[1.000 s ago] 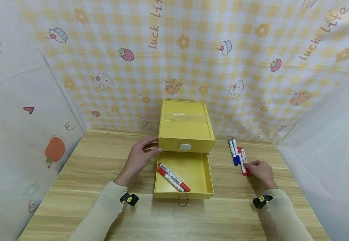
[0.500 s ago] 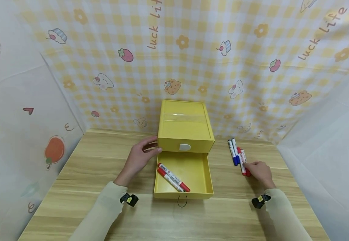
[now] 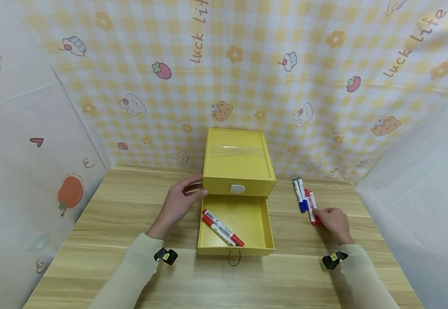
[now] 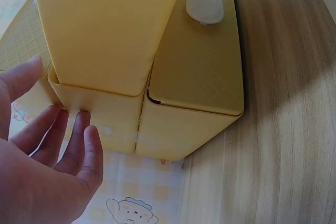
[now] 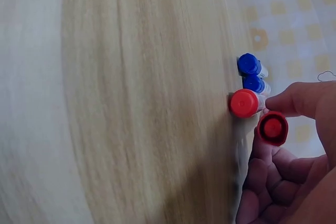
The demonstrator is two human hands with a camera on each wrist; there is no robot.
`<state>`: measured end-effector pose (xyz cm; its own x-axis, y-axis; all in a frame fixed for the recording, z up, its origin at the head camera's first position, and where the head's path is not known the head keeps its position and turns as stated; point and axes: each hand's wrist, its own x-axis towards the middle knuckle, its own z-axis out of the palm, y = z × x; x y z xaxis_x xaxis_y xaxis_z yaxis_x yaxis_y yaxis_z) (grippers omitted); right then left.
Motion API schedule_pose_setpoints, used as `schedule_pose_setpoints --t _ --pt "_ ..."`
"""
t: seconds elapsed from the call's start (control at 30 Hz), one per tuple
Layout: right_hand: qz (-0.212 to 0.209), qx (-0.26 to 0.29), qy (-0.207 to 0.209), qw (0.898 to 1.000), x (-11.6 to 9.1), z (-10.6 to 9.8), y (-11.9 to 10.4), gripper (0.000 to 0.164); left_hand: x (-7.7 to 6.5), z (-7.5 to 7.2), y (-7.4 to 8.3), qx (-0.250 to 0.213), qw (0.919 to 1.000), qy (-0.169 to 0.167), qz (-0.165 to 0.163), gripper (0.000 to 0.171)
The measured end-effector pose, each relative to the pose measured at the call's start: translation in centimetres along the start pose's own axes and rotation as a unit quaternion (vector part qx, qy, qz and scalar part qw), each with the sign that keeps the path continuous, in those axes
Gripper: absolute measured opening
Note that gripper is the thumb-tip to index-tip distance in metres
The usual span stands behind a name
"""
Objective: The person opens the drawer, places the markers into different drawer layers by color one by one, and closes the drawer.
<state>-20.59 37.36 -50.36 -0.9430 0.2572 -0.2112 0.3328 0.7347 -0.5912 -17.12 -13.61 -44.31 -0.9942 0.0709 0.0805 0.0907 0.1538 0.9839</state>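
Note:
My left hand [image 3: 179, 204] touches the left side of a yellow drawer unit [image 3: 239, 165], fingers spread, thumb at its front corner. In the left wrist view the fingertips lie along the casing, beside the pulled-out drawer [image 4: 105, 30]. Two red markers [image 3: 220, 227] lie slantwise inside that drawer in the head view. Over on the right, my right hand [image 3: 335, 223] pinches a red marker [image 5: 273, 128] between thumb and fingers; its end faces the right wrist camera. Right beside it lies another red marker [image 5: 245, 103], then two blue markers [image 5: 249, 65].
A wooden table [image 3: 162, 283] carries everything. Behind it hangs a yellow checked cloth [image 3: 247, 86], close to the back of the drawer unit. A thin dark loop [image 3: 234, 259] hangs off the drawer front, and the upper drawer has a white handle [image 3: 237, 189].
My right wrist has shifted very slightly, while the right hand keeps its pinch on the red marker. The left hand and the drawer unit stay in place.

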Motion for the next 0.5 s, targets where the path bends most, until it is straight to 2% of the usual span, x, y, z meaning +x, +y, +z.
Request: schedule_pose_setpoints --t 0.5 --pt "0.004 0.031 0.031 0.999 -0.38 0.33 -0.53 0.051 0.03 0.01 -0.05 -0.002 1.0 0.0 0.002 0.055"
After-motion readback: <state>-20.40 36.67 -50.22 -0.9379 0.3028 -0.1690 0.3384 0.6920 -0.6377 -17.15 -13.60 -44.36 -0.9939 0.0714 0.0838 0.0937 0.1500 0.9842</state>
